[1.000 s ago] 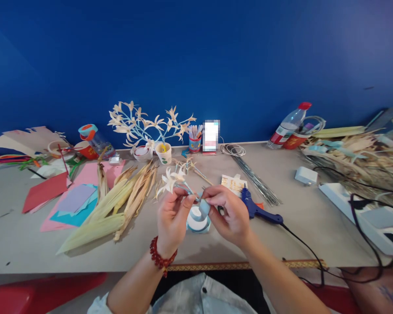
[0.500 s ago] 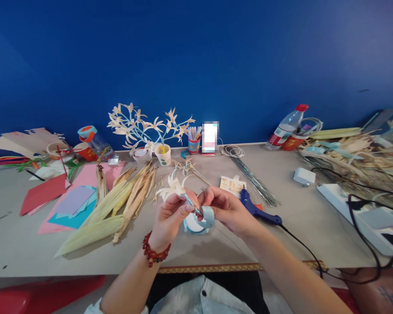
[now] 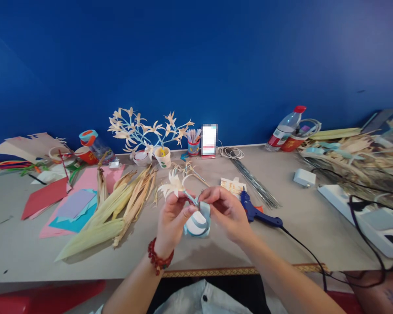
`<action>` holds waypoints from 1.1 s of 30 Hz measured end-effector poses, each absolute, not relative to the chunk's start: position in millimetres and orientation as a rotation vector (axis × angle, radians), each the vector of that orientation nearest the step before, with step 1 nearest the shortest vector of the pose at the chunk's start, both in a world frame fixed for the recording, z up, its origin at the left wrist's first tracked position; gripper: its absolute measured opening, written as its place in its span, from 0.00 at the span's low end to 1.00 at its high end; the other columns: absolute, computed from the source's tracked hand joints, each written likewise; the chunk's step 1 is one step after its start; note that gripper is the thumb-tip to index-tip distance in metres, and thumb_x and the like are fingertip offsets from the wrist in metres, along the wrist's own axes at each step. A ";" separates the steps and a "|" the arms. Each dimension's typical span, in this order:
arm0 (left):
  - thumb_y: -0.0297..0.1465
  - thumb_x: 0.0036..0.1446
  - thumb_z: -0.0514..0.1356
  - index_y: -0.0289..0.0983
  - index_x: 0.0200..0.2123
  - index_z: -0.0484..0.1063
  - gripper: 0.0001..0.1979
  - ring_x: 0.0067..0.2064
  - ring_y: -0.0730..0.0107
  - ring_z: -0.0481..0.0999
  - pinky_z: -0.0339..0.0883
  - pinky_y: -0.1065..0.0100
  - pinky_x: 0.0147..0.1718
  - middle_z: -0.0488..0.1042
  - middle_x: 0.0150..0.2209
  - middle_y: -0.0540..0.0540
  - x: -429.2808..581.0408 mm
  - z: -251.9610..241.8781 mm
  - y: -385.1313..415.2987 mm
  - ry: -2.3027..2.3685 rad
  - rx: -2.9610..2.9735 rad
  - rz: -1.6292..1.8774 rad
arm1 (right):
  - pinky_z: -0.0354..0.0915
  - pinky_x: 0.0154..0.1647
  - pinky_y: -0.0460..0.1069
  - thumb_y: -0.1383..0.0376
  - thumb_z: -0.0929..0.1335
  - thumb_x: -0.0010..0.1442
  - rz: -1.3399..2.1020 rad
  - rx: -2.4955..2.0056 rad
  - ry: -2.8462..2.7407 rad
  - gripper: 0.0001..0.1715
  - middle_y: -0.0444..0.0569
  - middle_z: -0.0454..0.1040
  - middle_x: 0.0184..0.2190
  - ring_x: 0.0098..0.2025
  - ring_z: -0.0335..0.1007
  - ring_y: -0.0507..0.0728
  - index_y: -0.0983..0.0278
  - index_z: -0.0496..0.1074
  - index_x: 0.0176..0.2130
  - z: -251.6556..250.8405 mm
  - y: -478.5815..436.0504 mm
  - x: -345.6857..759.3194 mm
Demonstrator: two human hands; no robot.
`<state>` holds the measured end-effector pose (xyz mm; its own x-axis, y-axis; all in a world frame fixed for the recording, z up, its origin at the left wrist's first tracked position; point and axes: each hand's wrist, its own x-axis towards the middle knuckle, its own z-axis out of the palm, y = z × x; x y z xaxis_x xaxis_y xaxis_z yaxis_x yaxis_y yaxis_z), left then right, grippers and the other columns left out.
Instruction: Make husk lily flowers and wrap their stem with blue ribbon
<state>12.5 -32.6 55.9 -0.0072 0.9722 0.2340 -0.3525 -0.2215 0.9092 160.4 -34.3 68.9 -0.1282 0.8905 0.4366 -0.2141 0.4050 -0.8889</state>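
Observation:
My left hand [image 3: 173, 220] is closed on the blue-wrapped stem of a cream husk flower [image 3: 173, 185], whose petals point up and left. Close beside it, my right hand [image 3: 225, 211] pinches light-blue tape [image 3: 205, 211] at the stem's lower end. A loop of the tape hangs below the fingers, in front of a round white and blue roll [image 3: 195, 224] on the table. Fingers hide part of the stem. Just right of my right hand lies a blue glue gun [image 3: 262, 214].
Corn husks [image 3: 108, 218] and coloured paper [image 3: 74, 207] lie left. Flower branches stand in a white cup [image 3: 163, 158] near the wall. Metal wires [image 3: 255, 183], a power strip [image 3: 353, 218], cables and a bottle [image 3: 284, 131] are on the right.
The flower has turned more upright, showing more stem between the hands. The tape loop now hangs lower and nearer the roll, and my left hand has tilted slightly.

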 end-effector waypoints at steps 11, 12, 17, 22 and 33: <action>0.33 0.57 0.64 0.38 0.35 0.77 0.05 0.38 0.68 0.76 0.71 0.68 0.40 0.77 0.35 0.46 21.3 54.8 -47.2 0.997 1.237 1.604 | 0.70 0.40 0.52 0.78 0.65 0.58 0.186 -0.704 -1.746 0.14 0.51 0.76 0.36 0.40 0.75 0.57 0.59 0.67 0.39 62.4 -41.1 156.1; 0.33 0.58 0.63 0.39 0.35 0.77 0.04 0.39 0.68 0.76 0.71 0.68 0.41 0.77 0.35 0.47 21.4 56.1 -47.9 0.990 1.232 1.610 | 0.70 0.40 0.53 0.77 0.65 0.58 0.207 -0.704 -1.738 0.14 0.51 0.76 0.36 0.40 0.75 0.57 0.59 0.67 0.38 61.8 -41.2 155.8; 0.31 0.59 0.62 0.39 0.35 0.78 0.05 0.41 0.67 0.75 0.70 0.69 0.41 0.76 0.36 0.46 16.9 56.8 -45.8 0.917 1.273 1.596 | 0.69 0.36 0.50 0.66 0.69 0.61 0.859 -0.743 -1.470 0.05 0.50 0.75 0.36 0.39 0.73 0.57 0.61 0.67 0.33 64.9 -39.8 155.9; 0.32 0.56 0.64 0.38 0.33 0.79 0.04 0.33 0.70 0.73 0.69 0.70 0.32 0.74 0.31 0.47 3.6 52.7 -35.8 0.745 1.221 1.409 | 0.68 0.30 0.46 0.61 0.76 0.52 1.632 -0.627 -1.088 0.16 0.46 0.75 0.33 0.30 0.72 0.52 0.64 0.67 0.28 70.3 -33.8 157.0; 0.34 0.53 0.66 0.39 0.30 0.80 0.05 0.37 0.61 0.75 0.72 0.62 0.38 0.76 0.30 0.44 -14.0 73.9 -24.5 0.914 1.585 1.327 | 0.65 0.26 0.44 0.59 0.79 0.46 1.523 -0.640 -0.997 0.19 0.46 0.74 0.31 0.28 0.69 0.51 0.64 0.69 0.26 62.1 -31.5 146.4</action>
<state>-14.0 -24.5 73.9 0.1687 0.9169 0.3617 0.0109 -0.3686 0.9295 146.4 -31.5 62.1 -0.2026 0.9706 0.1302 -0.5072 0.0097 -0.8618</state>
